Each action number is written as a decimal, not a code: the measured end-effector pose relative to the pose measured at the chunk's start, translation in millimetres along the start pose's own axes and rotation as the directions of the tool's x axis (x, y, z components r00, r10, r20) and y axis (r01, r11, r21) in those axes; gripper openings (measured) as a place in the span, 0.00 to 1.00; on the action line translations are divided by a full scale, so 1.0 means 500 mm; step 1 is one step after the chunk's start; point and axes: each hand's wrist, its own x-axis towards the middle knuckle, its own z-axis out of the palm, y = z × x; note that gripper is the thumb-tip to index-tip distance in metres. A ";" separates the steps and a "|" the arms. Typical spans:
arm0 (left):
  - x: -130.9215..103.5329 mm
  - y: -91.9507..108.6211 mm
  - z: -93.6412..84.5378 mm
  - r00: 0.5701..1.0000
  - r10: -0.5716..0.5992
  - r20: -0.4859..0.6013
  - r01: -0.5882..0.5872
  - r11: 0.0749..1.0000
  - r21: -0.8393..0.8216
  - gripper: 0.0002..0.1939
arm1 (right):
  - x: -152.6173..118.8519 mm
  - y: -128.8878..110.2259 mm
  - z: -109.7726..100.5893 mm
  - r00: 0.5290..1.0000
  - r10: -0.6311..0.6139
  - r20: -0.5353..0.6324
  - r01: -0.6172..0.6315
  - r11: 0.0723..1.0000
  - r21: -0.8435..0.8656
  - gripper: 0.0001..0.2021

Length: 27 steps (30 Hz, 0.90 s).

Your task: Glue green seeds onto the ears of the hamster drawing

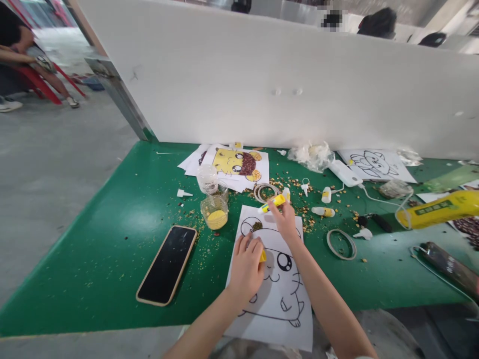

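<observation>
A sheet with a black-outlined cartoon animal [288,304] lies on the green table before me. My right hand [285,222] is closed around a yellow-and-white glue stick [266,206], held tilted above the sheet's top edge. Over the drawing's left side, my left hand [247,264] has curled fingers, and a small yellow cap [263,256] shows at its thumb side. Its fingertips are close to the drawn ear. A small patch of dark greenish grains [257,226] covers part of that ear. The drawing's left eye area is hidden under the hand.
A phone [167,265] lies left, near a clear jar [215,217] with yellow grains. Behind are a seed-decorated picture [234,163] and a plastic bag [312,155]. Small glue bottles [324,212], tape rings [341,244], scattered seeds and a yellow bag [445,207] lie right. A white partition [284,65] stands behind.
</observation>
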 end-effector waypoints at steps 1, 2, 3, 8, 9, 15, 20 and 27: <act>-0.001 0.000 0.000 1.000 0.000 -0.002 0.000 1.000 -0.003 0.22 | 0.004 0.002 -0.003 0.995 0.088 -0.044 -0.082 0.987 0.137 0.11; -0.001 0.000 0.000 1.000 0.001 -0.004 -0.001 1.000 -0.006 0.22 | 0.009 0.005 -0.006 0.986 0.157 -0.060 -0.139 0.960 0.243 0.12; -0.002 0.000 -0.001 1.000 0.004 -0.006 -0.004 1.000 -0.008 0.22 | 0.014 0.006 -0.009 0.978 0.201 -0.051 -0.176 0.934 0.311 0.13; -0.001 -0.005 0.002 0.999 0.000 -0.036 -0.001 0.999 -0.036 0.23 | 0.024 -0.003 -0.016 0.959 0.259 0.113 -0.282 0.866 0.412 0.16; -0.001 -0.006 0.003 0.999 -0.001 -0.043 0.000 0.999 -0.043 0.24 | 0.022 -0.006 -0.016 0.951 0.266 0.155 -0.308 0.850 0.427 0.15; 0.000 -0.009 0.007 0.998 -0.002 -0.067 -0.003 0.998 -0.070 0.22 | 0.027 -0.015 -0.049 0.935 0.254 0.246 -0.351 0.750 0.561 0.11; 0.000 -0.002 -0.006 0.997 -0.035 -0.076 0.020 0.981 -0.192 0.11 | 0.045 -0.015 -0.114 0.995 0.100 0.014 -0.093 0.851 0.518 0.07; -0.003 -0.006 -0.018 0.972 -0.234 -0.012 0.186 0.803 -0.566 0.15 | -0.007 -0.034 -0.093 0.973 0.047 0.227 -0.109 0.957 0.268 0.13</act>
